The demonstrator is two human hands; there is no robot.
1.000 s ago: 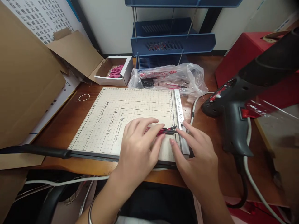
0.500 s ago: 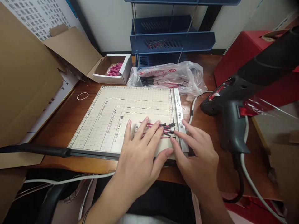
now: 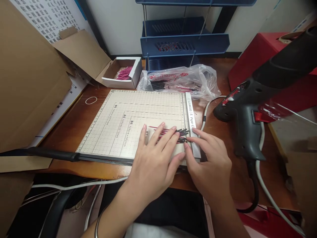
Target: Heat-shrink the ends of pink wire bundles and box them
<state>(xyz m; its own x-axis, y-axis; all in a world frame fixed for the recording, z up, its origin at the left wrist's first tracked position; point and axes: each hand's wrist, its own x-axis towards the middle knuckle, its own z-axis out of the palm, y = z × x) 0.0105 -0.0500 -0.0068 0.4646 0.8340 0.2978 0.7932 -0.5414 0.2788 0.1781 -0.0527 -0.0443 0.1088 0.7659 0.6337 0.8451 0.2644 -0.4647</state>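
Lays left hand, with spread fingers, over red-and-black wires on paper cutter near its metal strip, covering rather than clasping. Holds right hand half-curled at black ends, with thumb near 1 fingertip; unclear whether pinching any.

At the centre of the frame, the left hand, its grip spread flat, lay over thin red-and-black wires on a paper cutter. Just right of it, the right hand had its fingertips at the wires' black ends. A white box and a plastic bag sat on the table toward the top, below a blue rack; a heat gun stood out at right.
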